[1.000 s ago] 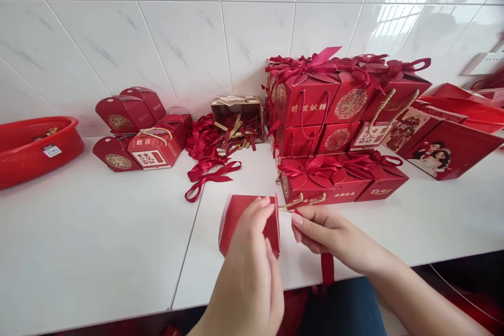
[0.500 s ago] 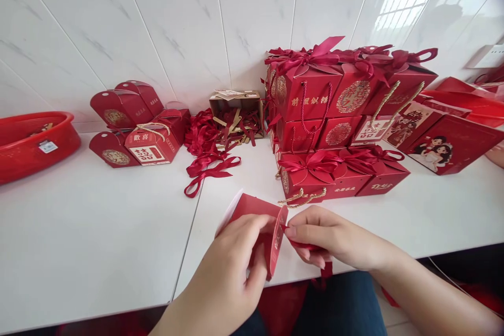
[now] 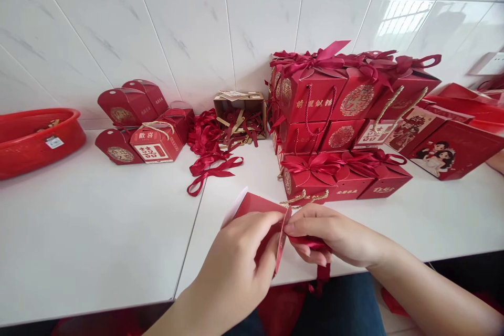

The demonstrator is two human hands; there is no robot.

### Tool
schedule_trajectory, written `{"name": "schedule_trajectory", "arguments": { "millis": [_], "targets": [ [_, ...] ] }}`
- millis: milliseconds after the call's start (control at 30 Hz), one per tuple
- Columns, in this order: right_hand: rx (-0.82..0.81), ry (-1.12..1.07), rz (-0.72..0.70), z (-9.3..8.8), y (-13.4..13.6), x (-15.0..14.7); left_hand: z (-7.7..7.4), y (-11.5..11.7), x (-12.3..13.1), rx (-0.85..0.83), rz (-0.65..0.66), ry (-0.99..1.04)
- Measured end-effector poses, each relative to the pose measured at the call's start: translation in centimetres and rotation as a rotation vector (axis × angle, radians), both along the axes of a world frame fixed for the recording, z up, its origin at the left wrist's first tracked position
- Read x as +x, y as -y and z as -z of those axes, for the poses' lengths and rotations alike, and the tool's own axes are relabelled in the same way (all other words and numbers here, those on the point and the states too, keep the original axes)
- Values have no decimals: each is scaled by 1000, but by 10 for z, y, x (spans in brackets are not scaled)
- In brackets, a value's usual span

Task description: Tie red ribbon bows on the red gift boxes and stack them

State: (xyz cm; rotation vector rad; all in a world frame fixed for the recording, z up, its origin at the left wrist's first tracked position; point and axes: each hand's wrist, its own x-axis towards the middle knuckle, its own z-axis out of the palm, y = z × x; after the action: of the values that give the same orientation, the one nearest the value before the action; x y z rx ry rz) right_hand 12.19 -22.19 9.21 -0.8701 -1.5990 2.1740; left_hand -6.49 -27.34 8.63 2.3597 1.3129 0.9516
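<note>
My left hand [image 3: 240, 257] is closed around a red gift box [image 3: 260, 203], tilted above the table's front edge, its end flap turned to the right. A pale inner side of the box shows at its far left. My right hand [image 3: 326, 233] pinches a red satin ribbon [image 3: 323, 271] against the outer face of that flap. The ribbon's loose end hangs below my right fingers, past the table edge. Where the ribbon's tip meets the flap is hidden by my fingertips.
Stacked gift boxes with bows [image 3: 338, 121] stand behind my hands to the right. Loose ribbons [image 3: 207, 136] lie beside a small open carton of strips [image 3: 241, 121]. Further left are several boxes [image 3: 153, 142] and a red basin [image 3: 39, 142]. A red gift bag [image 3: 460, 152] stands far right.
My right fingers have come closer to the flap and now touch it with the ribbon. The flap has turned more edge-on. The whole view has shifted slightly.
</note>
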Motion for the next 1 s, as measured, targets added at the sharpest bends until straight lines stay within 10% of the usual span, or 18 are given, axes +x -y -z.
{"name": "schedule_trajectory", "arguments": {
  "millis": [233,467,700,1000],
  "targets": [
    [122,101,17,-4,4,-3,2,-3,2,326,-23,-58],
    [912,308,405,-7,6,8,-19,-9,-6,564,-122,-84],
    [588,-169,221,-26,1,-13,-52,-11,-6,687,-211,15],
    [781,-503,656,-65,44,13,-4,2,-44,-101,-362,141]
  ]
}}
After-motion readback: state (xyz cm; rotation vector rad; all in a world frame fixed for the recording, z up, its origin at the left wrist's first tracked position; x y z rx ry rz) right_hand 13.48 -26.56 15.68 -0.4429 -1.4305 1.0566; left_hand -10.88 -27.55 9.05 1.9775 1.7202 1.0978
